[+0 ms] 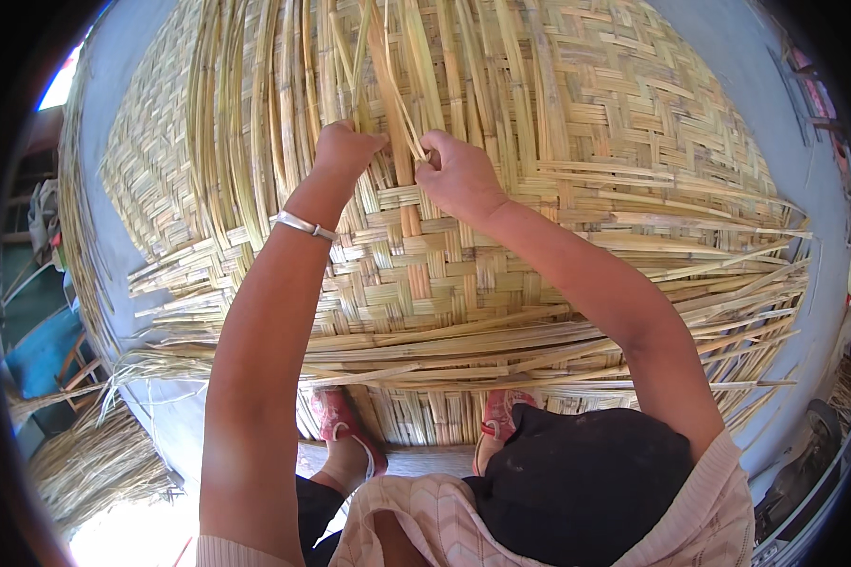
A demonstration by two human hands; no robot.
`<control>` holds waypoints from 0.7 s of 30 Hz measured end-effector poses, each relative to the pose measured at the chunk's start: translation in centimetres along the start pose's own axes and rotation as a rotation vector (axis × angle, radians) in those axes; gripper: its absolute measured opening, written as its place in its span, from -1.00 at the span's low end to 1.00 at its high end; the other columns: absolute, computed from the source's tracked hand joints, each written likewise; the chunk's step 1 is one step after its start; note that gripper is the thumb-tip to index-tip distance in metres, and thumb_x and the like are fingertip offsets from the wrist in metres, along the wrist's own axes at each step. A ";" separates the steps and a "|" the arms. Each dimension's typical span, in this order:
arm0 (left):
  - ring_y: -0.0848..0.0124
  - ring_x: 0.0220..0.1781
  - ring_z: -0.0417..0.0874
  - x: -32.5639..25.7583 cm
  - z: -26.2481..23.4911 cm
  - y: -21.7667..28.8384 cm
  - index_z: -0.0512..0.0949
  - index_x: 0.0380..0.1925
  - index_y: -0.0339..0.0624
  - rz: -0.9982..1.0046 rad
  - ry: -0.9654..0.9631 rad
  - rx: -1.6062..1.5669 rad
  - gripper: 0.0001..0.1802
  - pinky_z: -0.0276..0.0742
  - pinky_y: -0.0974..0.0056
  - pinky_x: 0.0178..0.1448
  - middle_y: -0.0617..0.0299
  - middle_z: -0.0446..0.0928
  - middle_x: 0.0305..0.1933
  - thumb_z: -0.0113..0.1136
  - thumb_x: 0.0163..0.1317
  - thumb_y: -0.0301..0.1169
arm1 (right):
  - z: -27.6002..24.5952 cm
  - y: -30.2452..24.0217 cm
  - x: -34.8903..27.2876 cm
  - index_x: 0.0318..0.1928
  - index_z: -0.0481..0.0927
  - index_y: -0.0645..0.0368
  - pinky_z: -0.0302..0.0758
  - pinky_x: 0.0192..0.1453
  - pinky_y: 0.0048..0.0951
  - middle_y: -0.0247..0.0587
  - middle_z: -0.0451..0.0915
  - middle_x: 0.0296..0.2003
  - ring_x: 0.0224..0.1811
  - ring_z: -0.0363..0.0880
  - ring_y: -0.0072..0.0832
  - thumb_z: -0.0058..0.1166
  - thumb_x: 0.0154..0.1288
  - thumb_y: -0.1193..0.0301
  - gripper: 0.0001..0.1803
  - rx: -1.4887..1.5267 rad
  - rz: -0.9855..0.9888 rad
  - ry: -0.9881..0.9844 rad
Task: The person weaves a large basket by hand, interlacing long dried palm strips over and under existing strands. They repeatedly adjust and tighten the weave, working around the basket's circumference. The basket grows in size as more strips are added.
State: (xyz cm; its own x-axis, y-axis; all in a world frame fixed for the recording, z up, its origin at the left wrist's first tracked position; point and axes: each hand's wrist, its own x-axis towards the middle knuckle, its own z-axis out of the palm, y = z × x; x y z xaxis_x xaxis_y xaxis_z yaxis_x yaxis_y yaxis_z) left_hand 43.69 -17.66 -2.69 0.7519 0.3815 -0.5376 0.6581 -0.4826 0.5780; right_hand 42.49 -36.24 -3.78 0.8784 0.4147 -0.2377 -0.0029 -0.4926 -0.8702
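Note:
A large woven mat [416,274] of flat, pale yellow-brown split reed strips spreads in front of me. Long loose strips [274,94] run away from me over its middle. At the upper centre, my right hand [459,175] is closed, pinching the end of a narrow reed strip [402,104] between thumb and fingers. Just left of it, my left hand [346,151] is curled closed against the lengthwise strips, its thumb pointing right; its fingertips and what they hold are hidden. Below both hands the weave is tight and crosswise.
A bundle of crosswise strips [501,345] lies across the mat's near part, loose ends fanning out at right. My feet in red shoes [331,416] stand at the near edge. Grey floor [775,416] borders the mat. A heap of thin dry strands [104,463] lies lower left.

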 end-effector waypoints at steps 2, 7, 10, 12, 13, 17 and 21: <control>0.43 -0.43 0.54 -0.4 -0.6 -0.2 0.56 -0.20 -0.42 -0.025 -0.071 -0.096 -0.61 0.42 0.29 -0.36 0.14 0.61 -0.35 0.37 0.12 -0.30 | 0.1 0.0 0.1 -0.04 0.54 0.25 0.51 -0.08 -0.12 0.12 0.63 -0.33 -0.22 0.62 -0.01 -0.02 0.19 0.39 -0.66 -0.014 0.004 0.000; 0.43 -0.17 0.56 -1.8 -1.6 -1.0 0.50 -0.16 -0.38 0.014 -0.355 -0.679 -0.61 0.46 0.32 -0.09 0.13 0.59 -0.19 0.35 0.18 -0.29 | 0.3 -0.4 0.9 -0.07 0.58 0.14 0.52 -0.08 -0.09 0.03 0.64 -0.30 -0.20 0.62 -0.03 -0.04 0.18 0.41 -0.70 -0.238 -0.053 -0.151; 0.43 -0.10 0.53 -2.3 -2.1 -1.4 0.48 -0.12 -0.33 0.008 -0.421 -0.768 -0.61 0.43 0.35 -0.02 0.16 0.58 -0.14 0.34 0.20 -0.29 | 0.6 -0.6 1.6 -0.08 0.61 0.03 0.52 -0.09 -0.09 -0.06 0.64 -0.27 -0.20 0.61 -0.05 -0.05 0.18 0.39 -0.70 -0.430 -0.273 -0.273; 0.42 -0.05 0.52 -2.5 -2.3 -2.0 0.47 -0.04 -0.31 0.007 -0.395 -0.815 -0.61 0.43 0.31 0.05 0.18 0.57 -0.09 0.29 0.23 -0.31 | 0.1 -0.5 2.2 -0.08 0.61 -0.01 0.52 -0.08 -0.10 -0.09 0.64 -0.25 -0.19 0.61 -0.08 -0.04 0.18 0.37 -0.70 -0.386 -0.245 -0.333; 0.40 -0.03 0.53 -2.6 -2.3 -2.4 0.47 0.02 -0.29 0.017 -0.350 -0.848 -0.61 0.44 0.27 0.09 0.19 0.56 -0.07 0.25 0.26 -0.33 | -0.2 -0.4 2.4 -0.08 0.62 -0.02 0.52 -0.07 -0.10 -0.10 0.64 -0.23 -0.18 0.61 -0.09 -0.04 0.18 0.36 -0.70 -0.372 -0.218 -0.373; 0.43 -0.07 0.53 -3.1 -2.6 -4.8 0.50 0.07 -0.12 0.008 -0.170 -1.012 -0.66 0.45 0.22 0.07 0.28 0.54 -0.13 0.19 0.28 -0.43 | -0.8 -0.7 3.0 -0.04 0.61 -0.03 0.50 -0.06 -0.14 -0.12 0.65 -0.23 -0.17 0.61 -0.16 -0.04 0.23 0.32 -0.70 -0.341 -0.163 -0.426; 0.48 -0.16 0.52 -4.2 -4.5 -7.9 0.57 -0.12 -0.12 0.022 0.109 -1.124 -0.77 0.42 0.29 -0.02 0.33 0.54 -0.24 0.20 0.21 -0.56 | -0.8 -1.1 3.5 0.00 0.59 0.00 0.49 -0.11 -0.22 -0.16 0.65 -0.29 -0.24 0.61 -0.25 -0.02 0.31 0.26 -0.70 -0.358 -0.137 -0.469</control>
State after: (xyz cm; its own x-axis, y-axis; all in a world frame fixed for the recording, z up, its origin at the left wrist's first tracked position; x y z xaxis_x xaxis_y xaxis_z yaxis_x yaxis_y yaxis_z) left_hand 35.51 -11.92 -2.22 0.7268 0.4751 -0.4960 0.2651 0.4721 0.8408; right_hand 45.93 -34.93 -3.32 0.5548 0.7453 -0.3697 0.3277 -0.6042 -0.7263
